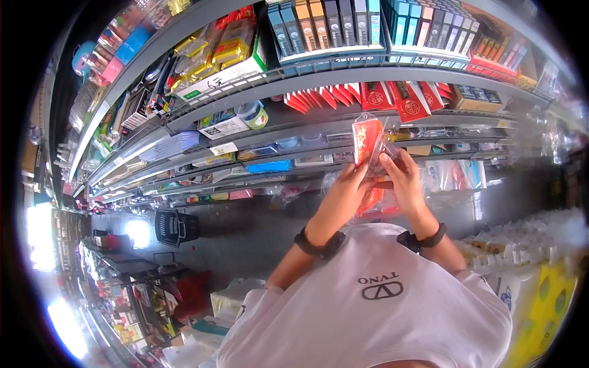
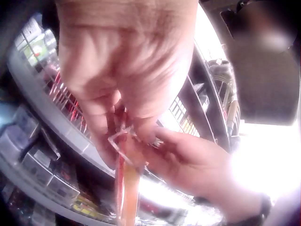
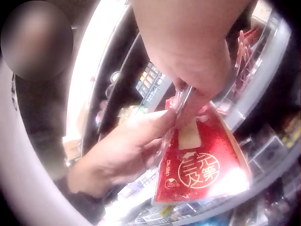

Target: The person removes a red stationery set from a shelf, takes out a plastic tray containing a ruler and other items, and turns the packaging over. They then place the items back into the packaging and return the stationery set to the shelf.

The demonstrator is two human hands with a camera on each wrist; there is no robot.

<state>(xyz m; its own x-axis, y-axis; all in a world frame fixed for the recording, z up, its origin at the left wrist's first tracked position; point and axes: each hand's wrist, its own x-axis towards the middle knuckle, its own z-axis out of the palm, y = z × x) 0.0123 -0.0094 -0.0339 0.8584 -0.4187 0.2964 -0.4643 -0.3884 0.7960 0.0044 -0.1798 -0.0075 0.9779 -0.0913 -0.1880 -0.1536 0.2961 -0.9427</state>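
Between my two hands is a flat red packet (image 3: 202, 162) with gold characters and "20cm" printed on it, inside a clear plastic sleeve. Its red front shows in the head view, tilted up above the fingers. My left hand (image 1: 346, 193) pinches the packet's lower side. With thumb and fingers, my right hand (image 1: 403, 176) grips the clear plastic at the other side. Seen edge-on in the left wrist view, the packet hangs below my left hand (image 2: 122, 66), and the fingers of both hands meet at the plastic's edge.
A shelf ahead holds red envelopes (image 1: 408, 101), a tray of small boxes (image 1: 325, 27) and a white carton (image 1: 221, 80) of yellow packs. A dark basket (image 1: 175, 227) is on the floor at left. Bagged goods (image 1: 521, 239) lie at right.
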